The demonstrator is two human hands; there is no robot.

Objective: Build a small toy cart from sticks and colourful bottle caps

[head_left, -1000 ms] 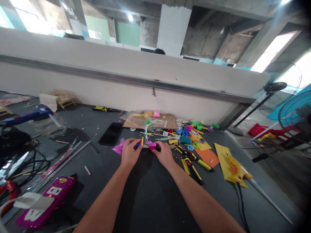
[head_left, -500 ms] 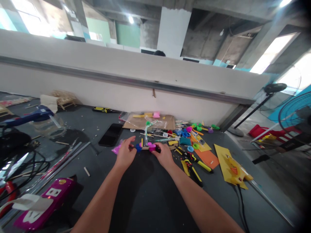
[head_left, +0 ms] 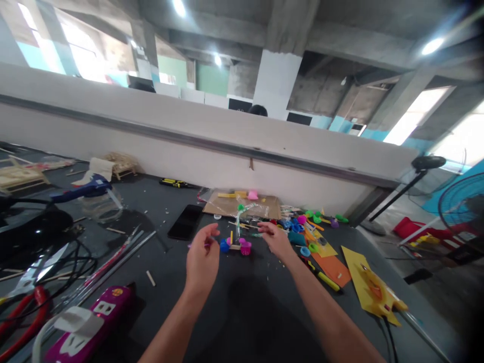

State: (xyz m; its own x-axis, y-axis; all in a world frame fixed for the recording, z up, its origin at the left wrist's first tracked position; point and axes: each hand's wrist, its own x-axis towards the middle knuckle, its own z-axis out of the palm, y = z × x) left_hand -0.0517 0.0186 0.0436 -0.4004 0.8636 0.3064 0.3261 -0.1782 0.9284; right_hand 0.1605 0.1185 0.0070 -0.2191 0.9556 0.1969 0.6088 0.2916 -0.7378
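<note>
A small craft model with a pale stick base [head_left: 235, 247] stands on the dark table, with a blue cap-like piece [head_left: 225, 246] at its left end and magenta round pieces [head_left: 245, 247] at its right. From it rises a clear plastic upright [head_left: 238, 224] with a green piece [head_left: 241, 207] near the top. My left hand [head_left: 203, 254] hovers just left of the blue piece, fingers curved and apart, holding nothing visible. To the right of the model is my right hand [head_left: 278, 240], its fingers stretched toward the loose sticks and off the magenta pieces.
Coloured caps [head_left: 298, 227] and sticks lie behind my right hand. Beyond the model is a cardboard sheet [head_left: 215, 204]. A phone [head_left: 186, 222] lies at left, near scissors [head_left: 36, 282] and a magenta power strip [head_left: 100, 317]. A yellow glue gun [head_left: 374, 290] rests at right.
My right hand has let go of the magenta pieces and moved right and away from the model. My left hand stays beside the blue piece. The view has tilted up.
</note>
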